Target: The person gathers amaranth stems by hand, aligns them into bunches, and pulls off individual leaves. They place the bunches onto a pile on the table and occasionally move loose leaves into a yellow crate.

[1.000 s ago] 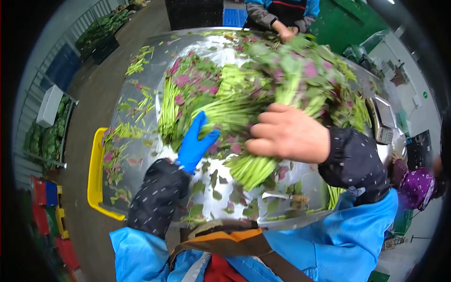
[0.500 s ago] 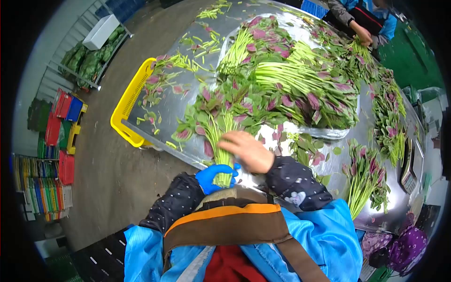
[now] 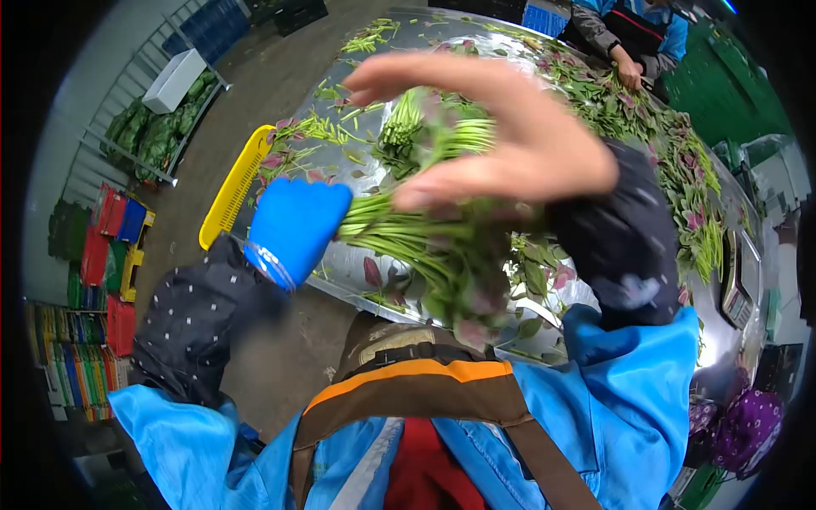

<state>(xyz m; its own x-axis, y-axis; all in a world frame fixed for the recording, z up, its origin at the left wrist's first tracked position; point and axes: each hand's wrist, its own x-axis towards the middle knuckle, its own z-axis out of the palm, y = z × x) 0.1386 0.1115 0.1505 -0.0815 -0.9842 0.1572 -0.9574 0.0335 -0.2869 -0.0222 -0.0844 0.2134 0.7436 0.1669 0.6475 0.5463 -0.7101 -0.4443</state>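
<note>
My left hand, in a blue glove, is closed around the stem ends of a bunch of amaranth greens. The bunch lies sideways, its stems pointing left and its blurred green and purple leaves hanging to the right, over the near edge of the metal table. Bare and close to the camera, my right hand arches over the bunch, thumb and fingers apart. It overlaps the stems in this view and hides much of the amaranth pile on the table. Beyond it, more cut stems show.
A yellow crate stands at the table's left edge. Loose trimmings are scattered at the far left. More amaranth lies along the right side near a scale. Across the table, a co-worker's hand is at the greens.
Both hands have risen toward the camera. The left has swung left with the bunch, which has turned from upright to sideways. My right hand has come off the stems and spread.
</note>
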